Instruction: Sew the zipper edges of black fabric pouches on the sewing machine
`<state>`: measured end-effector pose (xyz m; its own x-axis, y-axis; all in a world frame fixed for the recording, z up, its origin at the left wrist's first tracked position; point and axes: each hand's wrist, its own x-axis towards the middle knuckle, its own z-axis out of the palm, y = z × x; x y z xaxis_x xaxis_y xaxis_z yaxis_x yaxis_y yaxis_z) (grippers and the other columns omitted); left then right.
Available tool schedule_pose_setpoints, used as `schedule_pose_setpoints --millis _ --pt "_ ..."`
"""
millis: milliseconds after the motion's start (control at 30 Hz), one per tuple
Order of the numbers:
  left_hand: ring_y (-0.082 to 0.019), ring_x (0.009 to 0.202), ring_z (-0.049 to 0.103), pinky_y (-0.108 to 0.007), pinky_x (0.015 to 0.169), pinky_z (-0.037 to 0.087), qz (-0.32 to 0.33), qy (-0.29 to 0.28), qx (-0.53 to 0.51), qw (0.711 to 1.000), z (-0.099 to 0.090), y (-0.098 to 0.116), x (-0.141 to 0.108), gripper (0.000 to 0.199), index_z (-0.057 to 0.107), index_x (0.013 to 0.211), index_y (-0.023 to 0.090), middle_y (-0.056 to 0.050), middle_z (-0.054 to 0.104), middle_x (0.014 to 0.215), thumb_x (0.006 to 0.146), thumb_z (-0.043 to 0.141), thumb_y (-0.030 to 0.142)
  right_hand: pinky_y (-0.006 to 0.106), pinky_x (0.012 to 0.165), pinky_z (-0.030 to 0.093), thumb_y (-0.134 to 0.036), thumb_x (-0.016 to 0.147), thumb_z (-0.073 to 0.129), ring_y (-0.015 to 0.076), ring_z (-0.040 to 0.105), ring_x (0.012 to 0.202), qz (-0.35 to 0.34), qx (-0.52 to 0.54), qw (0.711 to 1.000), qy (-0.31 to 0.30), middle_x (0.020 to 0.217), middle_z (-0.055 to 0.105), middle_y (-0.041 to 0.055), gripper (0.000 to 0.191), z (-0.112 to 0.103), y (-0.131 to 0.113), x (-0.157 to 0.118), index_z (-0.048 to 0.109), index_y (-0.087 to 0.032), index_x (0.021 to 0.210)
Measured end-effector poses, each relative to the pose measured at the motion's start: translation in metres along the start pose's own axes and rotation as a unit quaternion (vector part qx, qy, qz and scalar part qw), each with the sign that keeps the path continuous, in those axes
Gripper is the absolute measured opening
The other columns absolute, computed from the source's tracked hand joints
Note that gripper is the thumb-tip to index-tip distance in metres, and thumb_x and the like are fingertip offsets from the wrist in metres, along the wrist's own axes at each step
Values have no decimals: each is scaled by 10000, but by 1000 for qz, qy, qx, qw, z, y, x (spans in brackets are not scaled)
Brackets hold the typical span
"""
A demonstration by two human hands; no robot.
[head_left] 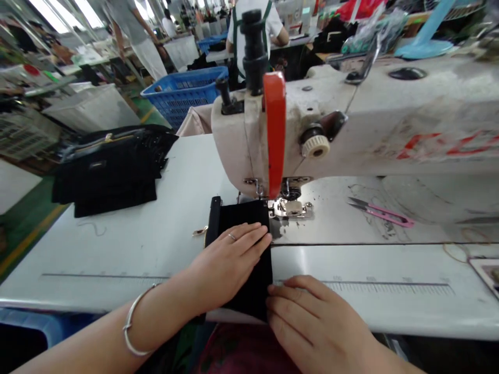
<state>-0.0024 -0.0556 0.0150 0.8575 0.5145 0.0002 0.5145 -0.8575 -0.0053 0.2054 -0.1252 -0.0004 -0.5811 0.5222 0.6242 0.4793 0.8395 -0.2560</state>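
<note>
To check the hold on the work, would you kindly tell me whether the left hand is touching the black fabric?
Touching: the head view shows the left hand lying flat on the black fabric.

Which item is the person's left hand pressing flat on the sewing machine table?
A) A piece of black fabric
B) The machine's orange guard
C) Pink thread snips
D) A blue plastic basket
A. The left hand lies flat on the black fabric, just in front of the presser foot.
</note>
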Motion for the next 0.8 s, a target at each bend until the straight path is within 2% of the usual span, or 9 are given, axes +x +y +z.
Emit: schedule_pose_setpoints --millis 133,233,300,367,433,600,800 --pt "-277 1354 408 -445 1160 359 24 32 13 999 -6 2 1 416 472 1368 60 -118 524 1404 980 435 205 298 816 517 -85 973 359 160 659 885 -3 -1 1000 -17 854 718 60 356 0 8 5 690 -119 848" --pt "-262 1279 493 -410 1111 432 22 57 -37 997 -13 12 -7 392 563 1273 67 -107 606 1307 987 454 313 312 840 522 -99 960 422 166 651 892 12 12 1000 -25 892 718 65 278 0 13 7 684 -117 869" --pt "-234 1227 541 -372 1084 467 22 81 -72 994 -14 18 -13 345 608 1207 81 -96 633 1268 983 464 300 320 845 527 -105 954 443 170 649 900 18 23 999 -32 917 718 67 247 0 17 8 684 -117 901" --pt "-210 1199 566 -351 1076 479 33 101 -87 991 -14 19 -17 280 630 1165 98 -82 644 1253 982 454 216 321 846 533 -99 953 439 170 649 914 25 29 998 -47 946 716 73 244 -1 20 9 683 -114 949" --pt "-195 1178 585 -342 1066 490 44 113 -99 988 -12 16 -19 275 638 1149 110 -75 656 1230 981 422 145 319 853 537 -92 951 436 170 652 927 32 25 998 -58 966 713 78 246 -3 24 10 680 -114 974" --pt "-184 1121 618 -313 1052 503 56 141 -118 981 -9 3 -12 259 651 1090 103 -74 703 1096 980 417 128 347 921 529 -102 957 421 183 644 1002 48 18 995 -84 1057 704 95 264 -6 33 14 676 -119 1025" --pt "-177 1136 611 -299 1042 505 75 149 -127 978 -7 -14 -2 248 638 1108 101 -73 703 1101 980 428 133 386 931 529 -89 929 483 204 622 1039 44 5 992 -114 1125 675 99 227 -2 46 17 651 -106 1081"
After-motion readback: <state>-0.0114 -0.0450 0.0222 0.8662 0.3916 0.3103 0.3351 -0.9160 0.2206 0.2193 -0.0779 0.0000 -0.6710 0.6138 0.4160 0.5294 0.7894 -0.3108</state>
